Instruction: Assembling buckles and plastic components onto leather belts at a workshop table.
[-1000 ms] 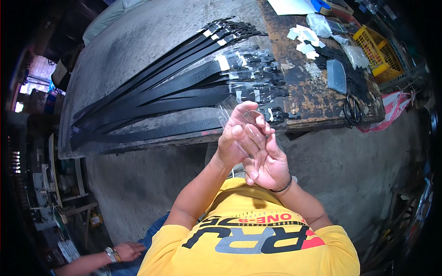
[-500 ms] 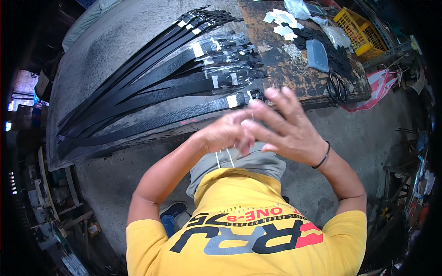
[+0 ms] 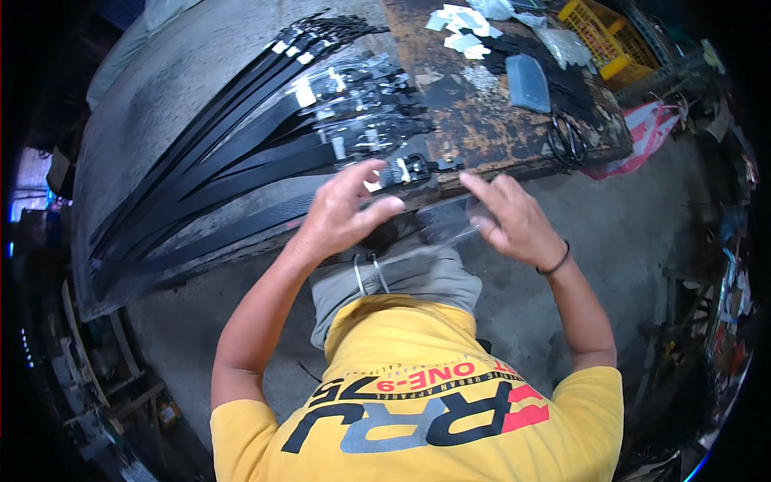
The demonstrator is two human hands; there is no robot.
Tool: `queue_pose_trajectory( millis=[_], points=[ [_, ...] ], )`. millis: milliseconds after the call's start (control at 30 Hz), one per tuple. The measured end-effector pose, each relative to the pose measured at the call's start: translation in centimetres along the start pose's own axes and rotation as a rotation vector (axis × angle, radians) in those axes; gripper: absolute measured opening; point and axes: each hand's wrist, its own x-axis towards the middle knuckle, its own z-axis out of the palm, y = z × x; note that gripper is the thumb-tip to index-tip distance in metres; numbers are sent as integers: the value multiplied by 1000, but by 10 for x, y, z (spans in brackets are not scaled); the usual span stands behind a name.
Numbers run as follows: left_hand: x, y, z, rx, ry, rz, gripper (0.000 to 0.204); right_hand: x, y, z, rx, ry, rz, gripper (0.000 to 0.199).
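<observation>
A clear plastic sleeve (image 3: 446,223), blurred by motion, hangs from my right hand (image 3: 514,221). Its edge is between the thumb and curled fingers, while the index finger points out toward the table. My left hand (image 3: 341,210) is open, with thumb and fingers apart, over the nearest black belt (image 3: 265,221). That belt lies along the table's front edge. Its black buckle (image 3: 418,166) sits beyond and between my hands, with a white tag (image 3: 373,181) partly covered by my left fingers.
More black belts (image 3: 233,157) fan across the table (image 3: 161,104), several with clear plastic over their buckle ends. On the worn wooden part are white cards (image 3: 466,30), a translucent box (image 3: 528,83), and black scissors (image 3: 567,140). A yellow crate (image 3: 614,44) stands at the far right.
My hands have moved apart, the left one opening toward the belt. The clear sleeve now shows at my right hand. The view has shifted slightly, moving the table leftward in the picture.
</observation>
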Motion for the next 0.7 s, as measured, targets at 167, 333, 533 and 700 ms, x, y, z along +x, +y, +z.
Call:
queue_pose_trajectory(
  millis=[167,333,533,700],
  points=[
    [11,-3,10,301,274,327,40,-3,39,4,331,7,330,64],
    [13,7,35,-543,28,-151,31,-6,47,10,297,18,337,65],
    [26,19,56,-735,-213,-139,41,2,40,14,178,52,229,66],
    [27,16,55,-811,-296,-160,35,0,38,13,159,31,240,67]
  ],
)
